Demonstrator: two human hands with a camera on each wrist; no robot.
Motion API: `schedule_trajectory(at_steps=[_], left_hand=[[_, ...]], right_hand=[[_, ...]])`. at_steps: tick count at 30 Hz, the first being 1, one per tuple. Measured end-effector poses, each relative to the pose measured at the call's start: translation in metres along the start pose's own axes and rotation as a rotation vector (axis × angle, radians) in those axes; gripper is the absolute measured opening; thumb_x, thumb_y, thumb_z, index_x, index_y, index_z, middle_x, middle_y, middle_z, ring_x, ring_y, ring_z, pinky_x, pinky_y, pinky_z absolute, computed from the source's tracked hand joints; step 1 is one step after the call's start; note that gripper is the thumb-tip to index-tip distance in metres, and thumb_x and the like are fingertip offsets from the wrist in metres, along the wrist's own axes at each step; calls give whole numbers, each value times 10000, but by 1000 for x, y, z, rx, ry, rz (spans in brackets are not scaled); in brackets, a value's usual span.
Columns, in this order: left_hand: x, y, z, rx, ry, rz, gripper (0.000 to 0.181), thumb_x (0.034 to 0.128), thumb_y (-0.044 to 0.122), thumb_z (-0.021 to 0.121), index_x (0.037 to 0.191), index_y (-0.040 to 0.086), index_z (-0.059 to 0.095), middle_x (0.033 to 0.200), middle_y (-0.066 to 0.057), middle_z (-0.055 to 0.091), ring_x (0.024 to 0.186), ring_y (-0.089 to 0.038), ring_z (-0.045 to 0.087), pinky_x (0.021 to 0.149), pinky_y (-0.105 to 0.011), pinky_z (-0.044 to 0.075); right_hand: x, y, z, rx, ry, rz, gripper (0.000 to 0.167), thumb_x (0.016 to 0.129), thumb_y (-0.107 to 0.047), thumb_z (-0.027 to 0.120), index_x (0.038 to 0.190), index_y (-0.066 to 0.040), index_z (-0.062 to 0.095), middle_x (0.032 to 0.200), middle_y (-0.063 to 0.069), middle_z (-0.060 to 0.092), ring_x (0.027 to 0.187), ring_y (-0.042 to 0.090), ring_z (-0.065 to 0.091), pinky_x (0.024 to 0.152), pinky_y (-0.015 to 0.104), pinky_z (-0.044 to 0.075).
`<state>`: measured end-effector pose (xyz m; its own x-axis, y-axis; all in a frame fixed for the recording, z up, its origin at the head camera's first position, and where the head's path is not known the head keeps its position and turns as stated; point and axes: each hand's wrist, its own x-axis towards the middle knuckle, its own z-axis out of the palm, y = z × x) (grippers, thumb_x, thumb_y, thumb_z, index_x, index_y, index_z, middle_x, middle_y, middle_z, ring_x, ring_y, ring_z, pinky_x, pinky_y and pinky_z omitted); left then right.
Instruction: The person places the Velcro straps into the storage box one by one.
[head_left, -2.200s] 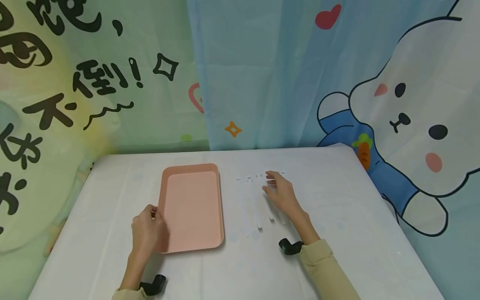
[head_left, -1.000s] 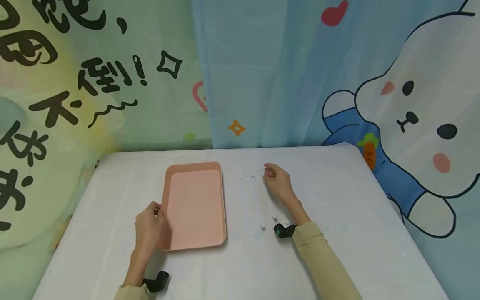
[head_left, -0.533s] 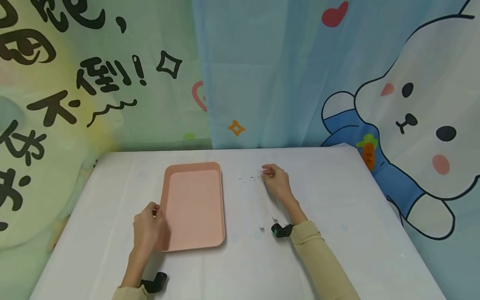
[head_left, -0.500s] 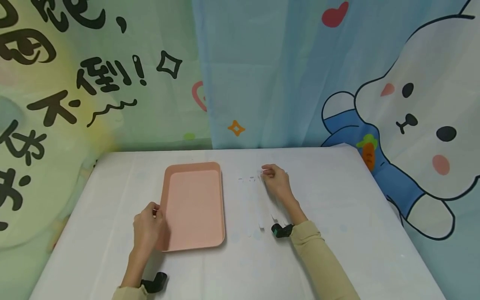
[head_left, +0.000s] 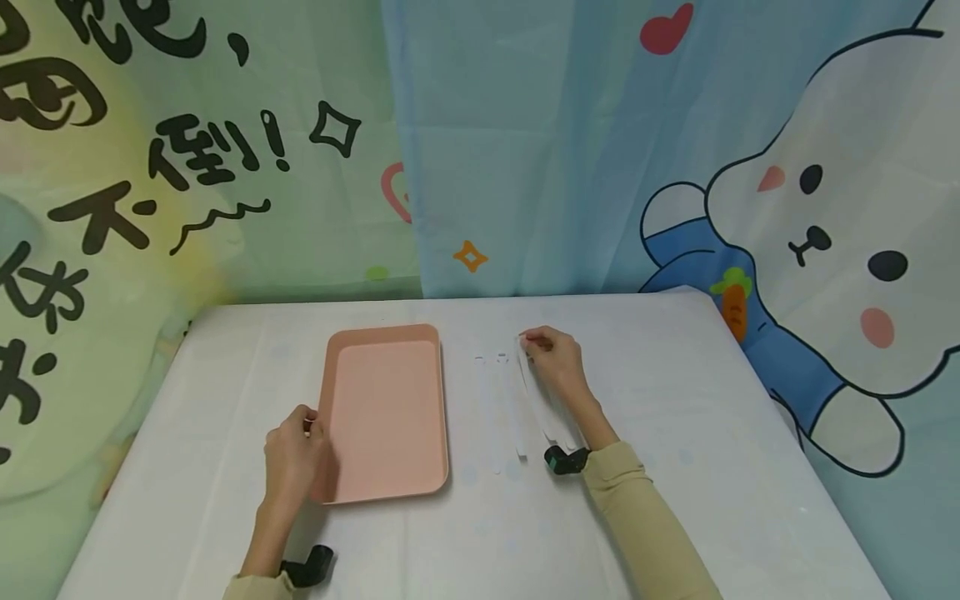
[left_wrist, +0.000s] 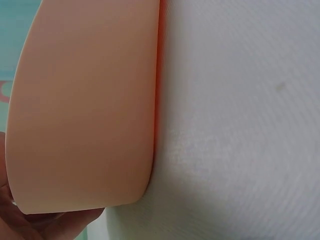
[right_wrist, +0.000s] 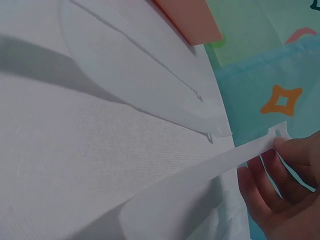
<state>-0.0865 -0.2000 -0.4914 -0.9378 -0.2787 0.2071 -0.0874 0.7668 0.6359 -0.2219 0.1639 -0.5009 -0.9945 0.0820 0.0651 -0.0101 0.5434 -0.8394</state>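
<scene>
A pink rectangular tray (head_left: 386, 412) lies on the white-covered table. My left hand (head_left: 291, 458) holds its left rim; in the left wrist view the thumb and fingers grip the end of the tray wall (left_wrist: 85, 115). My right hand (head_left: 558, 362) pinches the notched narrow end of a thin white plastic piece (right_wrist: 210, 170), which broadens away from the fingers. That end is raised off the cloth, and the piece slopes down toward me. Similar white pieces (right_wrist: 145, 85) lie flat on the table, hard to tell from the cloth in the head view.
White cloth covers the table (head_left: 465, 542). Behind it hangs a curtain (head_left: 487, 150) printed with lettering and a cartoon rabbit. Black wrist cameras show on both forearms, the right one (head_left: 566, 460) close above the near ends of the white pieces.
My right hand came down on the far end of a white piece and has taken it between the fingertips, lifting that end. The left hand and the tray have stayed put.
</scene>
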Motion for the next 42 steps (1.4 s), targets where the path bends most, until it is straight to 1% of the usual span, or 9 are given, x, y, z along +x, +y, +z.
schedule_trajectory(at_steps=[6, 12, 16, 20, 23, 28, 34, 39, 42], left_hand=[[0, 1, -2, 0, -2, -3, 112, 907, -69, 581, 961, -116, 668, 833, -304, 716, 684, -414, 695, 593, -500, 538], [1, 1, -3, 0, -3, -7, 116, 909, -68, 567, 957, -109, 664, 838, -307, 715, 690, -422, 692, 606, -516, 538], [-1, 0, -2, 0, -13, -21, 112, 915, -61, 568, 961, -103, 662, 831, -296, 714, 668, -395, 684, 580, -484, 531], [-3, 1, 1, -8, -42, -42, 113, 917, -46, 571, 953, -94, 666, 808, -262, 716, 640, -338, 667, 561, -434, 512], [-3, 0, 2, -19, -27, -24, 108, 910, -50, 577, 938, -95, 671, 790, -253, 717, 636, -336, 672, 563, -443, 519], [1, -2, 2, -19, 9, 13, 106, 907, -65, 577, 933, -102, 672, 788, -268, 717, 640, -366, 686, 566, -472, 532], [1, -4, 1, -11, -4, 5, 114, 911, -53, 576, 942, -98, 677, 806, -273, 725, 655, -380, 696, 574, -475, 537], [1, -3, 1, -19, -2, 5, 119, 913, -55, 581, 951, -105, 682, 813, -283, 726, 668, -392, 706, 573, -481, 545], [1, -2, 1, -21, -4, 0, 119, 914, -53, 582, 951, -105, 682, 821, -286, 727, 680, -399, 710, 578, -483, 548]], right_hand=[[-1, -7, -5, 49, -23, 17, 209, 1002, -133, 660, 1149, -3, 732, 1041, 179, 735, 853, 253, 698, 715, 265, 577], [-4, -10, -12, 92, -41, 27, 221, 1006, -158, 663, 1159, -16, 736, 1048, 192, 729, 836, 273, 708, 732, 327, 601], [-7, -13, -16, 118, -56, 30, 247, 1011, -183, 658, 1175, -13, 731, 1066, 223, 722, 839, 279, 699, 757, 371, 606], [-10, -14, -20, 125, -64, 48, 263, 1015, -188, 653, 1190, -4, 722, 1077, 254, 711, 819, 244, 678, 732, 330, 604], [-11, -18, -22, 144, -74, 51, 271, 1016, -193, 652, 1200, -4, 719, 1088, 266, 706, 816, 227, 673, 712, 301, 602], [-10, -30, -19, 205, -96, 49, 284, 1021, -192, 643, 1215, 4, 713, 1089, 274, 701, 825, 241, 687, 703, 299, 606], [-11, -35, -12, 254, -124, 88, 304, 1023, -209, 642, 1230, 6, 705, 1106, 259, 705, 818, 208, 696, 697, 280, 604], [-12, -38, -5, 326, -155, 99, 328, 1016, -222, 655, 1241, 13, 699, 1158, 293, 679, 824, 210, 712, 736, 353, 616], [-13, -41, 0, 352, -172, 100, 331, 1015, -223, 657, 1241, 15, 697, 1161, 293, 675, 834, 221, 720, 744, 368, 616]])
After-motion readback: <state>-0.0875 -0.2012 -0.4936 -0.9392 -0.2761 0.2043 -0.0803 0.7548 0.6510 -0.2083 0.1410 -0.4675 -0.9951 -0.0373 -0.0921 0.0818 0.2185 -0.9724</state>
